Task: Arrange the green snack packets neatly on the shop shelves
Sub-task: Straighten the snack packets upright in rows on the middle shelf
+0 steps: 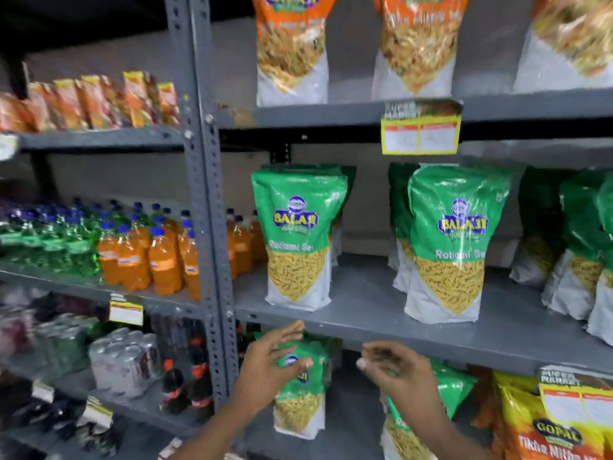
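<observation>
Here, left hand (pixel 272 363) spread open, fingers against a green snack packet (pixel 300 393) upright on the lower shelf (pixel 348 436), not clasping it. Right hand (pixel 398 370) loosely open, blurred, holding nothing. Packet's top is hidden by the shelf edge (pixel 414 330) above.

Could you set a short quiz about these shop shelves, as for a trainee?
1. True or false: the left hand is in front of a green packet on the lower shelf.
2. What stands left of the grey upright post at middle height: (a) orange drink bottles, (b) jars, (c) boxes?
3. What colour are the tops of the packets on the shelf above the green ones?

Key: 1 true; 2 a; 3 orange.
</observation>
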`<action>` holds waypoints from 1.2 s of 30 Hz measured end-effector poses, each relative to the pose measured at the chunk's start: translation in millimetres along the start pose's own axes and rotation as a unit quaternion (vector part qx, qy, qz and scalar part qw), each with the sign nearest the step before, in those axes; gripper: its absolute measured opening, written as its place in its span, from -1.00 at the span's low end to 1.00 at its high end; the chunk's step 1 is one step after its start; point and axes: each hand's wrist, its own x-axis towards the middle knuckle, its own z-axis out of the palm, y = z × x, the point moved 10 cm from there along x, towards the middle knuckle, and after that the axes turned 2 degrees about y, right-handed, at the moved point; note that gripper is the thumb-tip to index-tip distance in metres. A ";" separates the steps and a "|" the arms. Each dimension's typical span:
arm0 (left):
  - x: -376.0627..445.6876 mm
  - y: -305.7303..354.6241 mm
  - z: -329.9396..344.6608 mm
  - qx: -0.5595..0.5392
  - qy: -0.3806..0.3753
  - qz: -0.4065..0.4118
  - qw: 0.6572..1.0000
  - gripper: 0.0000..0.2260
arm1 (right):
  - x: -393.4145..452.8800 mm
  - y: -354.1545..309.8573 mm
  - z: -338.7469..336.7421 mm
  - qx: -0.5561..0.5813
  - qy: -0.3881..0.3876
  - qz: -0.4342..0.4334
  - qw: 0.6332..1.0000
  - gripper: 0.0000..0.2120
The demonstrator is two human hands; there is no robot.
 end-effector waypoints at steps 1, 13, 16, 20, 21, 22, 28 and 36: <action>3.9 12.5 -12.7 0.002 0.010 0.009 1.000 -0.36 | 7.2 -14.6 6.8 0.011 -0.004 -0.010 1.000 -0.77; 84.3 99.3 -69.8 0.089 0.027 0.137 0.986 -0.23 | 103.8 -100.2 70.6 -0.013 -0.031 -0.096 0.995 -0.60; 91.1 75.9 -62.6 0.083 0.006 0.092 0.992 -0.17 | 115.9 -75.9 66.2 -0.020 -0.031 -0.072 0.997 -0.58; 95.2 53.4 -55.1 0.015 -0.018 0.022 0.999 -0.28 | 125.8 -44.5 60.3 -0.024 -0.032 -0.050 0.998 -0.47; 98.1 50.4 -57.7 0.006 -0.015 -0.001 1.000 -0.32 | 129.2 -43.7 63.8 -0.027 -0.040 -0.045 0.998 -0.44; 102.0 46.5 -60.4 -0.001 -0.015 -0.019 1.000 -0.35 | 132.4 -42.1 68.9 -0.026 -0.052 -0.037 0.998 -0.40; 112.5 37.7 -55.3 0.019 -0.037 -0.037 0.998 -0.54 | 141.3 -25.7 95.0 -0.008 -0.119 0.020 0.993 -0.29; 115.0 22.3 -63.0 0.017 -0.012 -0.011 1.000 -0.63 | 141.5 -14.1 94.6 -0.022 -0.109 0.034 0.993 -0.25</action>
